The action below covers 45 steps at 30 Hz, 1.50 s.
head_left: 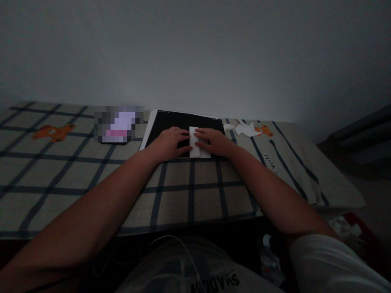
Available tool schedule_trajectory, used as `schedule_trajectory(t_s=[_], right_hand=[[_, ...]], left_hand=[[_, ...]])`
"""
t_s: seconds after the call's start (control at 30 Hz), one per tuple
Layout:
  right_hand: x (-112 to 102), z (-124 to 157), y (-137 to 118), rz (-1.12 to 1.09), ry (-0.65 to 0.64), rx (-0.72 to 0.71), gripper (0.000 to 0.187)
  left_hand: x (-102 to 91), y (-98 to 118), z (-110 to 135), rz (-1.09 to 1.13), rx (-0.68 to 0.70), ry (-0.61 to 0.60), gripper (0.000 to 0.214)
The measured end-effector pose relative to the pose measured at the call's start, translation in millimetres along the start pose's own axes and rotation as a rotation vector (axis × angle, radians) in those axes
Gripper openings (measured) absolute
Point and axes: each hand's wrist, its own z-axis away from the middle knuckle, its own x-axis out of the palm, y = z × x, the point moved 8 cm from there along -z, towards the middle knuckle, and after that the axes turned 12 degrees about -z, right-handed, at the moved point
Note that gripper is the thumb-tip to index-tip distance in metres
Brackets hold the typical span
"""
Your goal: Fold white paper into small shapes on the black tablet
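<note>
A small white folded paper lies on a black board set on a checked bedsheet. My left hand rests flat beside the paper's left edge, fingertips touching it. My right hand lies flat over the paper's right half, fingers stretched across it and pressing down. Both hands are spread, not gripping. The light is dim.
White paper scraps lie right of the board near an orange print. A blurred pale object sits left of the board. A plain wall runs behind. Clutter lies on the floor at lower right.
</note>
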Motion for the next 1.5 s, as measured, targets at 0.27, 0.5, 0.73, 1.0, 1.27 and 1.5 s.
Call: schedule_trajectory(t_s=[0.27, 0.5, 0.73, 1.0, 1.27, 1.5], right_hand=[[2, 0, 3, 0.021, -0.001, 0.004, 0.045], [2, 0, -1, 0.05, -0.036, 0.021, 0.05], [1, 0, -3, 0.072, -0.021, 0.047, 0.048], [1, -1, -7, 0.097, -0.025, 0.072, 0.048], [0, -1, -10, 0.105, -0.032, 0.097, 0.048], [2, -2, -10, 0.117, -0.045, 0.087, 0.05]], left_hand=[[-0.3, 0, -1, -0.014, -0.009, -0.026, 0.052], [-2.2, 1, 1, 0.002, 0.007, -0.025, 0.055], [-2.1, 0, 1, -0.003, 0.023, -0.017, 0.051], [-4.0, 0, 1, 0.023, 0.05, -0.014, 0.049], [-6.5, 2, 1, -0.001, 0.055, -0.007, 0.052], [-5.0, 1, 1, 0.023, 0.037, -0.017, 0.047]])
